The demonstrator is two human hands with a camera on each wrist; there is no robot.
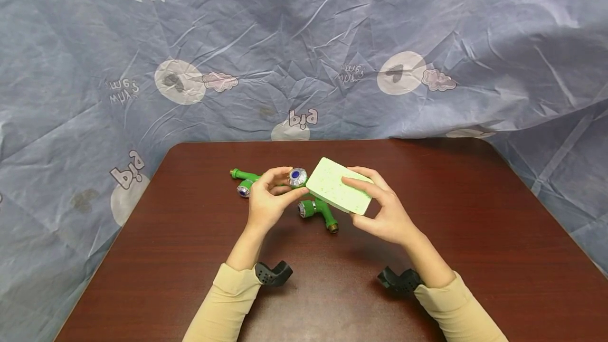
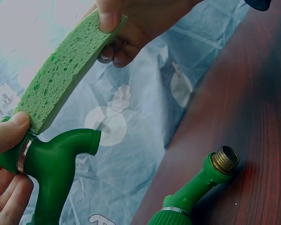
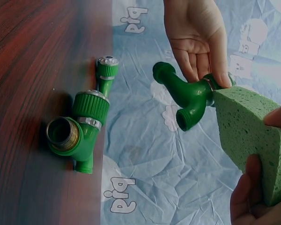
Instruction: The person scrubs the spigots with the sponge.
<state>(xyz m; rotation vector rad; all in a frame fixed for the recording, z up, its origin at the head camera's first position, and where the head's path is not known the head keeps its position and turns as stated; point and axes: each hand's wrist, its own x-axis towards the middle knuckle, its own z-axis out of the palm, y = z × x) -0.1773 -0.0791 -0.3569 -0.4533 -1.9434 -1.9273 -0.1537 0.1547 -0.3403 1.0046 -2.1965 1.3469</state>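
My left hand (image 1: pixel 266 197) is raised just above the worktop (image 1: pixel 475 226), wrist bent back and palm turned toward me, and its fingers (image 2: pixel 7 133) curl round a green plastic tap (image 2: pixel 56 159). I grip the tap near its metal collar, thumb on top beside the blue-capped handle (image 1: pixel 296 176), so that its spout points out and down over the worktop. My right hand (image 1: pixel 385 210) comes in from the right at the same height, forearm slanting up off the worktop, and pinches a green sponge (image 1: pixel 339 186) across its thickness: thumb on the near face, the other fingers (image 1: pixel 363 183) pressed together along the far face. The sponge is tilted, and its left end touches the tap's top just beside my left thumb, which the left wrist view shows plainly.

A second green tap (image 3: pixel 82 129) with a brass threaded end lies on the worktop below and between my hands, near its middle. A third green tap (image 1: pixel 243 179) lies just behind my left hand, partly hidden by it. Both sleeves (image 1: pixel 228 300) are pale yellow, and a black wrist mount (image 1: pixel 273 273) sits at each cuff. A blue-grey printed cloth (image 1: pixel 304 41) hangs behind the worktop.
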